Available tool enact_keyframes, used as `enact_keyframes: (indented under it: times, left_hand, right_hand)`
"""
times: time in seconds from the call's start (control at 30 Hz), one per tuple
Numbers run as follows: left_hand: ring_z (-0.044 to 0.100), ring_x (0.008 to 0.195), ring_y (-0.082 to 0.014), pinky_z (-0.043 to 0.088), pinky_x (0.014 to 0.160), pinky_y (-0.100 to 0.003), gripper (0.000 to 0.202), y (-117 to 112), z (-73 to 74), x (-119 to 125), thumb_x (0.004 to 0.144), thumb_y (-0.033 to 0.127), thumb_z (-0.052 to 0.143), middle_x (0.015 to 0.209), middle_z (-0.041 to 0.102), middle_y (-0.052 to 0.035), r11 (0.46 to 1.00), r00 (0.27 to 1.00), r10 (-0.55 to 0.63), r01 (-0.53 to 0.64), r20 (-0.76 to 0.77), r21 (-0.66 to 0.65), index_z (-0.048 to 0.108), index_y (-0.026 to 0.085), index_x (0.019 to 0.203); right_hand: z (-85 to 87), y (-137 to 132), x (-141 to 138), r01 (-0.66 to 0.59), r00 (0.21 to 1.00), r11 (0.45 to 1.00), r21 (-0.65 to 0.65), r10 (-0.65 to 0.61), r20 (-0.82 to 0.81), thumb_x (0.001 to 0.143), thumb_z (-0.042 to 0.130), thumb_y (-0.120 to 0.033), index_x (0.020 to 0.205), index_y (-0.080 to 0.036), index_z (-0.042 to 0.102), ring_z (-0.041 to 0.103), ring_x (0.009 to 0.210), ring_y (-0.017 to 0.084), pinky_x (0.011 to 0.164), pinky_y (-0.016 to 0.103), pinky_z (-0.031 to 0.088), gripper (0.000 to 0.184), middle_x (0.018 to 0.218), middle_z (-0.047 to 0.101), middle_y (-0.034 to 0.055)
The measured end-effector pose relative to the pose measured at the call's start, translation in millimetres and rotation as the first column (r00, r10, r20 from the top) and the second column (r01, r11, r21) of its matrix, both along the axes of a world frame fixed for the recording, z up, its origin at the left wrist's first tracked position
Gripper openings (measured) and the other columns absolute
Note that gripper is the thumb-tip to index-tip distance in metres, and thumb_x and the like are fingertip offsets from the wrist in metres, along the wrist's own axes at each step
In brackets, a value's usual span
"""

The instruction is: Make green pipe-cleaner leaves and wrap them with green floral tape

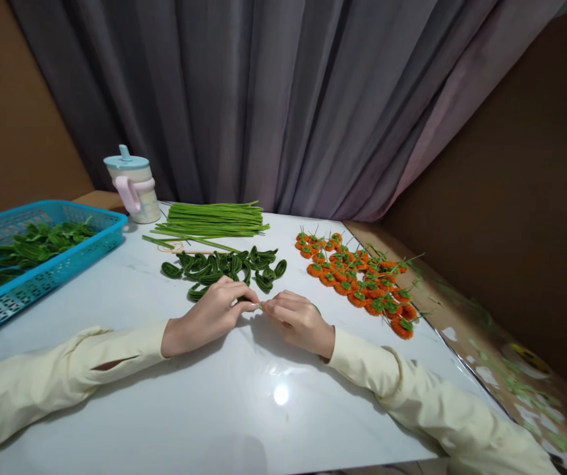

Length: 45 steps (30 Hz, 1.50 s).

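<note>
My left hand (214, 307) and my right hand (300, 323) meet over the middle of the white table, fingertips almost touching. Both are closed in a pinch on a small green pipe cleaner piece (260, 305), mostly hidden by the fingers. A bit of green also shows behind my right hand. Just beyond my left hand lies a loose group of dark green looped pipe cleaner leaves (234, 264). To the right of my right hand are rows of orange fuzzy pipe cleaner persimmons (357, 298) with green tops and thin stems.
Straight green pipe cleaner stems (214, 219) lie bundled at the back. A blue plastic basket (56, 277) on the left holds more green leaves. Behind it stands a lidded cup (138, 191) with a pink handle. Green scraps (535, 389) litter the surface past the table's right edge.
</note>
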<state>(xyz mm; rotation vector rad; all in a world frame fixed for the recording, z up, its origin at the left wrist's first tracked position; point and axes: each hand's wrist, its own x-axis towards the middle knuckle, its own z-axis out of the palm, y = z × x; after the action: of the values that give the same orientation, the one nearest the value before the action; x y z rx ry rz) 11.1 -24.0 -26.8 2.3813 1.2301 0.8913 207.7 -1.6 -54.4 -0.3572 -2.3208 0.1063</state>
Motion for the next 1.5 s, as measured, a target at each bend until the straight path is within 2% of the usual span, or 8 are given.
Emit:
enact_keyframes:
  times: [0.27, 0.47, 0.77, 0.83, 1.0, 1.1, 1.23, 1.5]
  left_hand:
    - [0.058, 0.069, -0.0149, 0.044, 0.065, -0.025, 0.011, 3.2, 12.4, 3.7, 0.076, 0.024, 0.057, 0.074, 0.066, -0.0008, 0.901, 0.970, 0.070, 0.039, 0.234, -0.433, 0.065, 0.016, 0.075]
    - [0.053, 0.057, -0.0116, 0.042, 0.057, -0.024, 0.014, 5.1, 15.5, 5.6, 0.069, 0.025, 0.065, 0.063, 0.060, -0.0010, 0.651, 0.896, 0.216, 0.165, 0.389, -0.741, 0.062, 0.012, 0.072]
    - [0.044, 0.054, -0.0080, 0.037, 0.054, -0.021, 0.017, 7.3, 8.3, 5.1, 0.068, 0.028, 0.067, 0.061, 0.053, 0.0007, 0.365, 0.814, 0.253, 0.421, 0.523, -0.831, 0.062, 0.012, 0.069]
    - [0.047, 0.057, -0.0095, 0.039, 0.057, -0.022, 0.020, 7.9, 9.5, 5.4, 0.071, 0.032, 0.064, 0.064, 0.055, -0.0006, 0.401, 0.837, 0.206, 0.400, 0.507, -0.824, 0.061, 0.012, 0.071]
    - [0.058, 0.079, -0.0165, 0.045, 0.072, -0.028, 0.025, 4.1, 14.7, 5.1, 0.079, 0.039, 0.055, 0.083, 0.063, -0.0040, 0.822, 0.943, 0.046, 0.152, 0.329, -0.550, 0.058, 0.015, 0.085]
    - [0.059, 0.084, -0.0174, 0.045, 0.072, -0.027, 0.024, -0.3, 11.6, 3.2, 0.080, 0.039, 0.055, 0.093, 0.064, -0.0028, 0.945, 0.989, -0.050, 0.093, 0.142, -0.315, 0.058, 0.019, 0.095]
    - [0.059, 0.074, -0.0148, 0.045, 0.067, -0.024, 0.021, -3.3, 6.7, 0.6, 0.086, 0.033, 0.047, 0.088, 0.066, -0.0022, 0.981, 0.998, -0.053, 0.059, 0.033, -0.186, 0.060, 0.020, 0.095]
    - [0.059, 0.064, -0.0123, 0.046, 0.063, -0.023, 0.020, 0.8, 20.4, 2.5, 0.083, 0.031, 0.050, 0.070, 0.064, -0.0011, 0.855, 0.972, -0.061, 0.169, 0.228, -0.490, 0.062, 0.015, 0.081]
  right_hand:
    - [-3.4, 2.6, 2.6, 0.065, 0.998, 0.996, 0.054, -0.064, -0.017, 0.092, 0.042, -0.011, 0.092, -0.015, 0.057, 0.058, 0.065, 0.014, 0.061, 0.026, 0.045, 0.015, 0.076, 0.065, 0.0059]
    - [-2.9, 0.3, 4.0, 0.093, 0.995, 0.982, 0.166, -0.087, -0.043, 0.091, 0.044, -0.010, 0.100, -0.014, 0.058, 0.060, 0.067, 0.015, 0.059, 0.028, 0.046, 0.016, 0.079, 0.067, 0.0078]
    - [-2.8, -1.8, 6.4, 0.079, 0.993, 0.976, 0.204, -0.058, -0.103, 0.090, 0.046, -0.009, 0.112, -0.014, 0.054, 0.061, 0.069, 0.015, 0.056, 0.027, 0.047, 0.024, 0.088, 0.066, 0.0105]
    - [-3.8, -1.1, 5.6, 0.086, 0.992, 0.980, 0.181, -0.066, -0.112, 0.090, 0.047, -0.010, 0.107, -0.014, 0.057, 0.060, 0.065, 0.014, 0.056, 0.026, 0.047, 0.021, 0.083, 0.067, 0.0095]
    - [-5.3, 1.0, 3.0, 0.205, 0.971, 0.978, -0.033, -0.208, -0.121, 0.092, 0.045, -0.021, 0.091, -0.014, 0.065, 0.056, 0.054, 0.013, 0.053, 0.023, 0.046, 0.021, 0.066, 0.064, 0.0058]
    - [-3.7, -0.3, 1.8, 0.205, 0.970, 0.965, -0.161, -0.222, -0.097, 0.093, 0.044, -0.027, 0.087, -0.015, 0.066, 0.056, 0.054, 0.012, 0.053, 0.021, 0.047, 0.027, 0.062, 0.062, 0.0050]
    - [1.4, -4.2, -0.7, 0.157, 0.974, 0.955, -0.250, -0.192, -0.122, 0.090, 0.047, -0.027, 0.088, -0.014, 0.067, 0.058, 0.056, 0.012, 0.054, 0.021, 0.047, 0.024, 0.067, 0.065, 0.0057]
    - [10.8, -5.9, -2.9, 0.143, 0.965, 0.858, -0.493, -0.232, -0.124, 0.085, 0.055, -0.027, 0.085, -0.018, 0.068, 0.062, 0.063, 0.014, 0.062, 0.021, 0.049, 0.016, 0.073, 0.068, 0.0021]
